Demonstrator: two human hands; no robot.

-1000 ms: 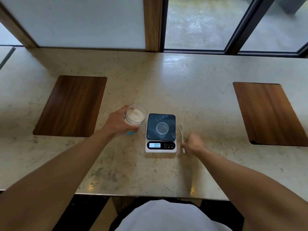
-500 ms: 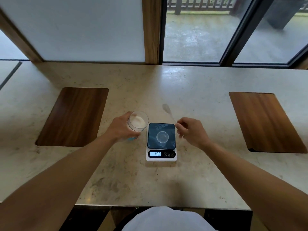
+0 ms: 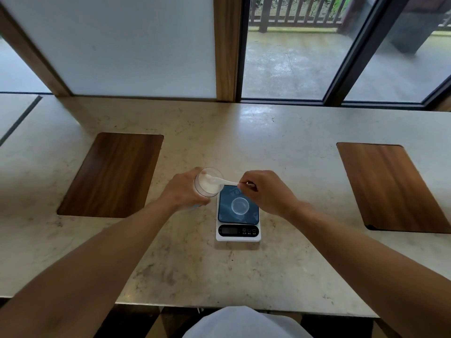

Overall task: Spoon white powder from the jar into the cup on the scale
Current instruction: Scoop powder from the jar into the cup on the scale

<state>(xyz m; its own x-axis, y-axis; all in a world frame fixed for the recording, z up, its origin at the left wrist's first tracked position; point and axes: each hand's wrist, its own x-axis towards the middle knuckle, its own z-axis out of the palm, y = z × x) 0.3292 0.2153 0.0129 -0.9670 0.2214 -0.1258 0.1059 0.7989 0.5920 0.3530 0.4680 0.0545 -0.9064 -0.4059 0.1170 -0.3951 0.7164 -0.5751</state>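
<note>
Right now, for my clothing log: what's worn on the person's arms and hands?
Nothing that shows. The left hand and right hand are bare, with no gloves, rings, or watch visible, and both forearms are uncovered to the frame's edge, no sleeves in view.

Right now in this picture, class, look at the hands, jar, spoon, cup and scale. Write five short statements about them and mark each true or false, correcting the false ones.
1. The left hand holds the jar tilted toward the scale. True.
2. The spoon lies flat on the counter beside the scale. False: the right hand pinches its handle, and its bowl is inside the jar's mouth.
3. The cup stands on the scale's dark platform. True.
4. The cup is heaped with white powder. False: it looks clear and empty.
5. The jar rests on the wooden board at the left. False: it is held up in the left hand's grip, right of that board.
</note>
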